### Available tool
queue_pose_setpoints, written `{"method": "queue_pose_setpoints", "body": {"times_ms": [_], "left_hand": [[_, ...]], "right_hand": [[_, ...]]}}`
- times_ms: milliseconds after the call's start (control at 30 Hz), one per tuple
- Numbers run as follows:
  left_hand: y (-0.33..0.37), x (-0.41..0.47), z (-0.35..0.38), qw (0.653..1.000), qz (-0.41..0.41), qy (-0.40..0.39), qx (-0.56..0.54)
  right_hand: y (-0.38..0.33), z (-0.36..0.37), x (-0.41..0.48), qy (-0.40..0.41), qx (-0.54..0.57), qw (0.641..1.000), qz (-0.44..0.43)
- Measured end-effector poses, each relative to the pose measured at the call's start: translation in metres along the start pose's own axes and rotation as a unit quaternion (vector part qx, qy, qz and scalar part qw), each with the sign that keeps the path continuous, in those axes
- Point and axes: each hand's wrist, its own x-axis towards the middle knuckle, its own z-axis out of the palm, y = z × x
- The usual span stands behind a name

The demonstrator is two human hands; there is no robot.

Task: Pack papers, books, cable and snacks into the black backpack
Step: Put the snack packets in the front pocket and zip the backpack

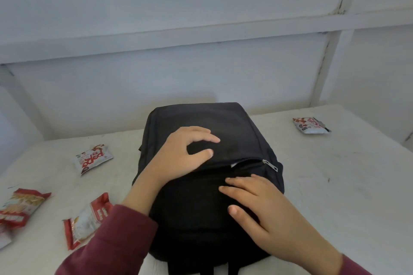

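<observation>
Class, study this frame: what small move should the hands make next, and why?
Probably the right hand should take the zipper pull just ahead of it: it and the left hand only rest on the backpack, while snacks lie unpacked on the table.

A black backpack point(223, 123) lies flat at the middle of the white tabletop point(335, 185), its straps towards 6 o'clock. The left grip point(178, 154) rests on the upper panel, fingers arched with their tips on the fabric and holding nothing. The right grip point(263, 207) lies flat on the front pocket, fingers straight and pointing to 10 o'clock. Between them runs a zip whose pull point(270, 165) sits at the bag's 3 o'clock edge; it looks partly open, though black on black makes that hard to judge. Both sleeves point(116, 241) are maroon. Around the bag lie a white packet point(93, 158) at 10 o'clock, a far packet point(310, 125) at 2 o'clock, a red packet point(87, 221) at 8 o'clock, and an edge packet point(20, 207) further out at 8 o'clock.
</observation>
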Motion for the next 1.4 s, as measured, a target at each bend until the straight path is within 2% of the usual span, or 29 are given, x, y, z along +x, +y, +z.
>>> {"method": "queue_pose_setpoints", "body": {"times_ms": [133,267,367,533,633,800,1067,1233,1400], "left_hand": [[0.022,0.036,0.023,0.999,0.032,-0.031,0.018],[0.029,0.070,0.049,0.995,0.057,-0.066,0.051],[0.026,0.087,0.067,0.991,0.069,-0.078,0.089],[0.016,0.092,0.083,0.988,0.065,-0.093,0.102],[0.011,0.090,0.085,0.988,0.068,-0.091,0.102],[0.005,0.092,0.086,0.992,0.063,-0.086,0.074],[-0.001,0.099,0.083,0.994,0.057,-0.086,0.034],[0.000,0.097,0.083,0.994,0.056,-0.084,0.030],[0.003,0.083,0.069,0.995,0.035,-0.099,0.000]], "right_hand": [[0.048,-0.013,-0.010,0.161,-0.043,0.986,0.026],[0.111,-0.028,0.006,0.236,-0.117,0.959,0.105],[0.161,-0.033,0.018,0.223,-0.134,0.947,0.188],[0.232,-0.041,0.036,0.094,-0.192,0.922,0.323],[0.258,-0.044,0.045,0.051,-0.225,0.898,0.375],[0.285,-0.044,0.060,0.055,-0.255,0.878,0.401],[0.290,-0.043,0.068,0.127,-0.225,0.887,0.383],[0.278,-0.041,0.064,0.208,-0.147,0.897,0.362],[0.243,-0.035,0.053,0.248,-0.074,0.917,0.304]]}}
